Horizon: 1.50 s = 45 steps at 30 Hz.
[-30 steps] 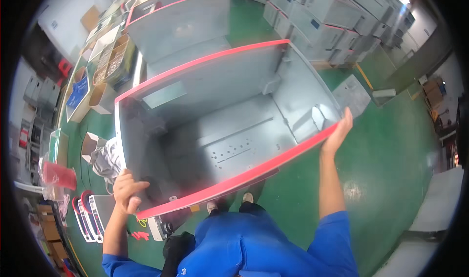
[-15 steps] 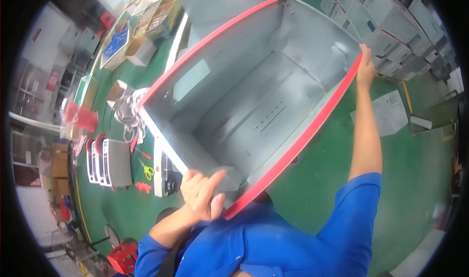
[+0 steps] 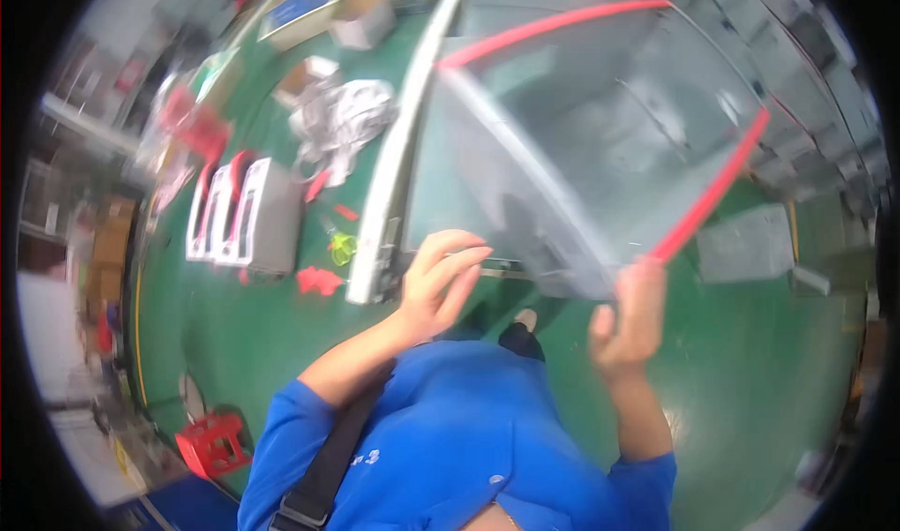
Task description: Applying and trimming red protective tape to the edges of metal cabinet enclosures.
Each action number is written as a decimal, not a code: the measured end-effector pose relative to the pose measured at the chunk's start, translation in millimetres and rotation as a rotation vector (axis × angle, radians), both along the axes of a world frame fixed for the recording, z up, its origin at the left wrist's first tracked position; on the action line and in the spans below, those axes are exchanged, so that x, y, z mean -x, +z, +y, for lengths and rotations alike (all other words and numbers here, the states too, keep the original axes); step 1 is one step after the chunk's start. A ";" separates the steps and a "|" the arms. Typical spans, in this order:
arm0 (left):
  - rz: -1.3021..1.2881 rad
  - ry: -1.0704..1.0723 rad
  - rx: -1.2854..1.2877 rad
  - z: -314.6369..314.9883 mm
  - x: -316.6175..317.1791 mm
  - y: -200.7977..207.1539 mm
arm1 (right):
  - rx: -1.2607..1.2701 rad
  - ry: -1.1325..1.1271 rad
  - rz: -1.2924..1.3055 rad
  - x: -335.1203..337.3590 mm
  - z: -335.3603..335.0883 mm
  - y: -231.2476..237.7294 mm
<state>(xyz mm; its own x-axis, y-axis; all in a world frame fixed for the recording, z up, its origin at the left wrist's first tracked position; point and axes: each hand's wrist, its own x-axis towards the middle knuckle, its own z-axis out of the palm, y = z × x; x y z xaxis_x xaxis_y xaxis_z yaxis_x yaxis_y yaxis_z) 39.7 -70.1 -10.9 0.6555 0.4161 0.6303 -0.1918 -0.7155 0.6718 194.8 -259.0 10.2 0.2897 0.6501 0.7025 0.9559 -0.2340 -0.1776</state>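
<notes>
A large open grey metal box (image 3: 525,198) with red trim along its rims is tilted in front of me, blurred by motion. Its near corner is in my right hand (image 3: 636,320), the fingers closed over the rim at the end of the red trim. My left hand (image 3: 439,283) is empty, its fingers apart and bent. It lies left of the box, near the lower end of a long white rail (image 3: 398,156). Whether the far end of the box rests on anything, I cannot tell.
Left of the rail are green-handled scissors (image 3: 341,247), red scraps (image 3: 319,280), crumpled grey cloth (image 3: 352,119) and white cases (image 3: 265,217) with red handles. A red stool (image 3: 214,445) stands lower left. Grey boxes (image 3: 797,34) are stacked at far right, near a flat grey sheet (image 3: 747,242).
My left hand has let go of the box. The box has swung away to the right, and my right hand has moved from its far right side to the near corner. My view has shifted.
</notes>
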 end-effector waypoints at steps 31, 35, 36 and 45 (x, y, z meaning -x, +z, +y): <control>0.439 -0.120 0.350 75.4 275.7 -109.6 | 0.246 0.464 0.380 224.3 133.4 -37.5; 0.400 -0.311 0.353 54.8 200.7 -47.1 | 0.287 0.566 0.611 209.8 118.0 -31.7; 0.408 -0.331 0.335 51.5 185.2 -39.4 | 0.255 0.541 0.591 198.8 110.7 -26.6; 0.350 -0.449 0.071 71.6 69.0 18.0 | 0.156 0.136 0.490 68.0 41.7 74.6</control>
<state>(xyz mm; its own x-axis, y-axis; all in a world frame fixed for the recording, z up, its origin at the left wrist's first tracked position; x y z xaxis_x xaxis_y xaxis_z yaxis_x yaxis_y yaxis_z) -29.2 1.5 7.1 0.9424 0.0819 0.3244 -0.2240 -0.5657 0.7936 126.8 -217.3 84.8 0.4652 0.7908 0.3979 0.7932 -0.1728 -0.5840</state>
